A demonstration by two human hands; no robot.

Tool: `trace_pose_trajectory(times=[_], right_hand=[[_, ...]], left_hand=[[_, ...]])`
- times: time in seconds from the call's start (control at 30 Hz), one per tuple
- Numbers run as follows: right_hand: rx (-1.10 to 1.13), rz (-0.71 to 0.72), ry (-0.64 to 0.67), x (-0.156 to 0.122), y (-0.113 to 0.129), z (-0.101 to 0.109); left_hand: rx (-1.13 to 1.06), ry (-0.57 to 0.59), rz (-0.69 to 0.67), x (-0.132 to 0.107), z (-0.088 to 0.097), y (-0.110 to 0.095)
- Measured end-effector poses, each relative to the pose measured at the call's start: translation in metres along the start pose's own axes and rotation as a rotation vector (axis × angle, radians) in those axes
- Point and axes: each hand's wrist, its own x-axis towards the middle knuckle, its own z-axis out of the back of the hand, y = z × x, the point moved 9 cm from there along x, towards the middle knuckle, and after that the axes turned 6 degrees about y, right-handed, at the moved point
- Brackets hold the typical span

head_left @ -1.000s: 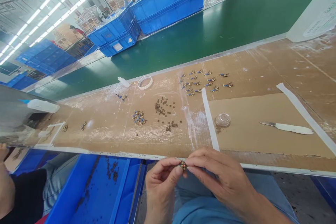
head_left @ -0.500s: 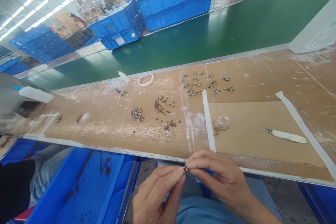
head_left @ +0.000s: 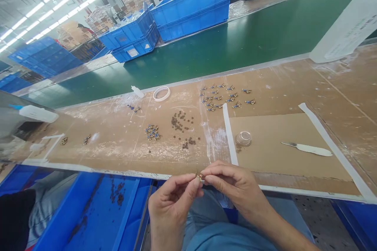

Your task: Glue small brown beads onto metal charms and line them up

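Head view: an open blue bin [head_left: 100, 219] at lower left holds scattered dark bits [head_left: 118, 194]; beyond the green belt [head_left: 188, 55], a stacked pair of blue crates [head_left: 123, 41] carries clear plastic [head_left: 134, 17] in its top one. On the cardboard sits a clear round dish [head_left: 244, 138], contents unclear. A white label [head_left: 132, 52] on the lower crate and faint print on the white panel [head_left: 347, 27] are too small to read. Left hand [head_left: 176, 198] and right hand [head_left: 235, 182], both palms inward, meet just before the table edge, thumbs and fingertips pinching a small piece [head_left: 199, 177] between them, mostly hidden.
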Motion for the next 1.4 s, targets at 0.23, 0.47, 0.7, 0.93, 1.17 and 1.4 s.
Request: trace_pose_trajectory(times=[0.23,0.47,0.7,0.93,1.17,1.4], right_hand=[[0.091,-0.036,-0.013,-0.002,-0.006,-0.003],[0.085,-0.035,0.000,-0.001,-0.003,-0.003],[0.031,0.003,0.014,-0.002,0.005,-0.001],[0.000,0.040,0.010,-0.004,0.010,0.002],[-0.017,0.074,-0.004,-0.003,0.017,0.005],[-0.142,0.126,-0.015,-0.005,0.025,0.007]], left_hand=[[0.508,-0.049,-0.538,-0.022,-0.005,-0.045],[0.749,-0.016,-0.816,-0.037,-0.025,-0.068],[0.711,-0.056,-0.851,-0.044,-0.024,-0.069],[0.623,-0.066,-0.769,-0.042,-0.017,-0.061],[0.470,-0.104,-0.555,-0.031,-0.008,-0.050],[0.121,0.031,-0.333,-0.014,-0.003,-0.022]])
